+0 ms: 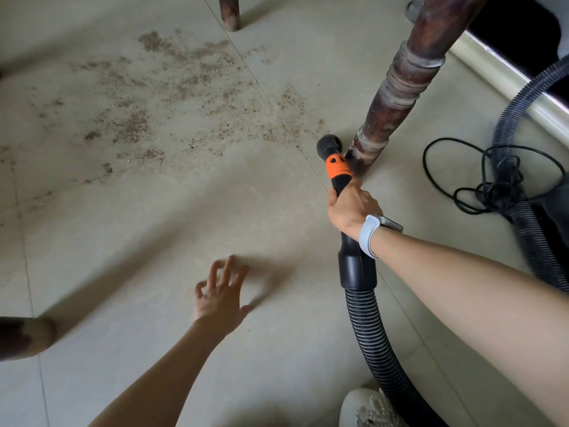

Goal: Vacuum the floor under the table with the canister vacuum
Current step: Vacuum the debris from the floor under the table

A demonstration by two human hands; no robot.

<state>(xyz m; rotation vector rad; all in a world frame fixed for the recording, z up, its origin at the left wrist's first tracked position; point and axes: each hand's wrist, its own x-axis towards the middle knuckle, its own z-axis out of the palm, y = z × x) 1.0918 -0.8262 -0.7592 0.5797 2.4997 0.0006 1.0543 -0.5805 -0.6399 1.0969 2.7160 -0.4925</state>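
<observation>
A turned table leg (400, 87) stands just beside the nozzle (327, 147), with a tangled black cord (480, 177) to its right and brown debris (172, 97) spread over the tiled floor (154, 211). The vacuum wand (348, 217) runs from the ribbed hose (369, 328) up and away, tip low by the leg's foot. The right hand (351, 209) wraps the wand; the left hand (221, 294) hovers low, fingers spread, holding nothing.

R hand (349, 208) grips nozzle (334, 163) by table leg (397, 97).
</observation>
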